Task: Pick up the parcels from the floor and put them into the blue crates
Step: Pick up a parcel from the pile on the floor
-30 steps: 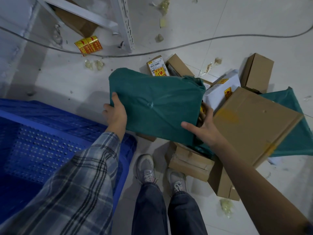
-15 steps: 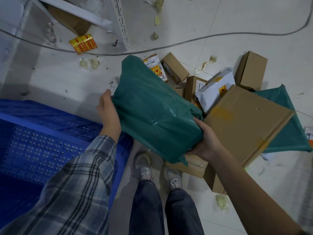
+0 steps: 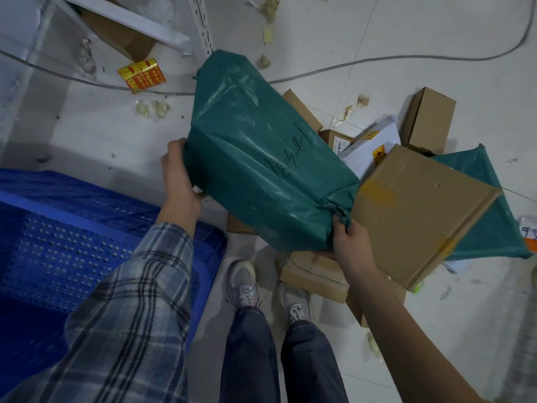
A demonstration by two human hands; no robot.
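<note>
Since a second ago the green parcel (image 3: 261,158) has swung from lying level across the view to a steep tilt, lifted clear of the pile and closer to the crate (image 3: 96,228). It now hangs in the air just right of the crate's near corner, not yet over the opening.

Both hands are closed on it. The left hand (image 3: 177,175) cups the corner nearest the crate, fingers hidden behind the wrap. The right hand (image 3: 348,242) pinches the bunched, knotted end of the wrap, farthest from the crate.

My guess at the risk: the plastic looks slick and loose, so the right hand's hold on gathered film alone could slip or tear, dropping the parcel onto the brown box (image 3: 418,210) beside it. It could also catch the crate's rim on the swing over.

Its long axis runs diagonally, the far end pointing up and away from the crate toward the shelf post (image 3: 200,21), the knotted end down.
</note>
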